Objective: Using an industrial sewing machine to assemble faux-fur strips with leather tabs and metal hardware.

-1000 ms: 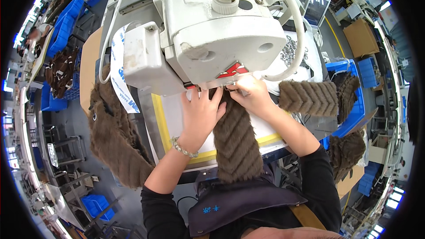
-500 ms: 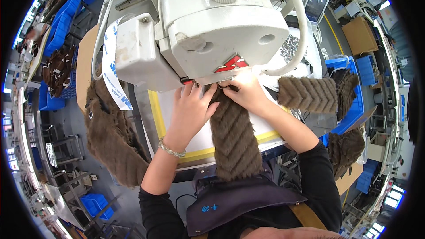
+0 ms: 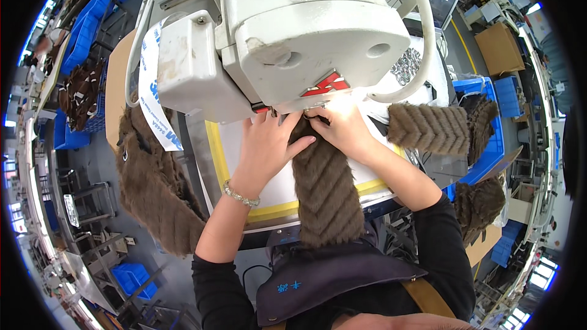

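Observation:
A brown fur strip (image 3: 327,189) with a chevron pattern runs from under the head of a white industrial sewing machine (image 3: 318,36) back toward my lap. My left hand (image 3: 263,146) lies along the strip's left side, fingers stretched toward the needle area and thumb reaching across the fur. Its fingertips are partly hidden by the machine head. From the right, my right hand (image 3: 342,128) pinches the far end of the strip, with the index finger and thumb bent. A small metal piece shows by those fingers, under a bright lamp glow; its kind is unclear.
More brown fur strips hang over the left table edge (image 3: 156,189) and lie at the right (image 3: 428,128), running into a blue crate (image 3: 489,140). Metal rings (image 3: 406,67) lie in a pile behind the machine's right side. Yellow tape (image 3: 275,212) borders the white work surface.
My left thumb has reached farther right over the fur strip. The right hand keeps its pinch at the far end. The whole view has shifted slightly.

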Available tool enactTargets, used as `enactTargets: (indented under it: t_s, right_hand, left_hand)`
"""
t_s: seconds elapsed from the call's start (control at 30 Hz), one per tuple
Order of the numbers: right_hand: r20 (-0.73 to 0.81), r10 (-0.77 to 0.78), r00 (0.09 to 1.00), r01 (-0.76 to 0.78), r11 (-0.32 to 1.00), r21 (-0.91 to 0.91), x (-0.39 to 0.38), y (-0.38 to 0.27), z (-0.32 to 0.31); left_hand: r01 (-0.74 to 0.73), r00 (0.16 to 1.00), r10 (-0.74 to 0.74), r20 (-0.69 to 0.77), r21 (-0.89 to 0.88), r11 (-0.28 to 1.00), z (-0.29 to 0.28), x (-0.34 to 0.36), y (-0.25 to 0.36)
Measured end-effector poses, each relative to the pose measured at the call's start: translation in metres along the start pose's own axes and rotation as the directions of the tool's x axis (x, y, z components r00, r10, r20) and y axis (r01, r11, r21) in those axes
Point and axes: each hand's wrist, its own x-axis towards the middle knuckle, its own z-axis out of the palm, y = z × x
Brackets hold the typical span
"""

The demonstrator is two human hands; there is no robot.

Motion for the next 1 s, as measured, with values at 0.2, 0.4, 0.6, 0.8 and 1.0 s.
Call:
enactTargets:
  t_s: [0.2,0.4,0.6,0.8,1.0]
  right_hand:
    - [0.015,-0.049,0.999,0.05,0.998,-0.048,-0.005,0.002,-0.001]
    - [0.013,-0.088,0.996,0.089,0.988,-0.126,-0.006,-0.008,-0.002]
    - [-0.092,-0.314,0.945,0.303,0.946,-0.113,-0.007,0.001,-0.006]
    - [-0.025,-0.524,0.851,0.487,0.807,-0.333,-0.003,0.002,-0.009]
    - [-0.078,-0.59,0.803,0.488,0.727,-0.484,0.0,0.004,-0.008]
  left_hand:
    - [0.028,0.999,-0.027,0.017,-0.024,0.999,0.0,0.003,0.004]
    - [-0.008,0.997,0.011,-0.083,0.039,0.999,0.007,0.004,0.007]
    - [0.027,0.998,-0.026,-0.054,0.025,0.999,0.009,0.002,0.009]
    - [0.026,0.999,-0.025,-0.045,0.037,0.999,0.007,0.003,0.009]
    - [0.015,0.999,-0.012,-0.048,0.05,0.999,0.006,0.004,0.008]
